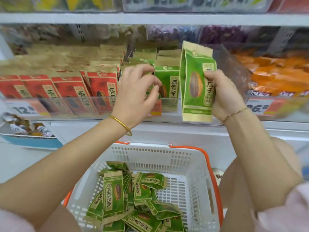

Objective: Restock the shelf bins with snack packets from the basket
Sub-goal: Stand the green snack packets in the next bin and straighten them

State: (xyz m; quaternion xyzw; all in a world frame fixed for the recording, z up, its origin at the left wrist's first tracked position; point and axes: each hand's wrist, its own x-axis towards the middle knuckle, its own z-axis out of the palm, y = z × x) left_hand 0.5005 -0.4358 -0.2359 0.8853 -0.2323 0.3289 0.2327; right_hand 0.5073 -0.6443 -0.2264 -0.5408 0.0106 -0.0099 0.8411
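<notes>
A white basket (192, 166) with orange handles sits low in the middle and holds several green seed packets (113, 195). My right hand (222, 94) grips one green packet (194, 81) upright in front of the clear shelf bin (83, 104). My left hand (137, 91) reaches into the bin with its fingers curled round the top of a green packet (138, 66) standing there, beside another upright green packet (167, 81).
Red seed packets (66, 91) fill the bin's left side. Orange packets (275, 74) lie in the bin to the right. Price tags (260, 107) hang on the shelf front. A blue tray (31, 141) of wrapped sweets sits lower left.
</notes>
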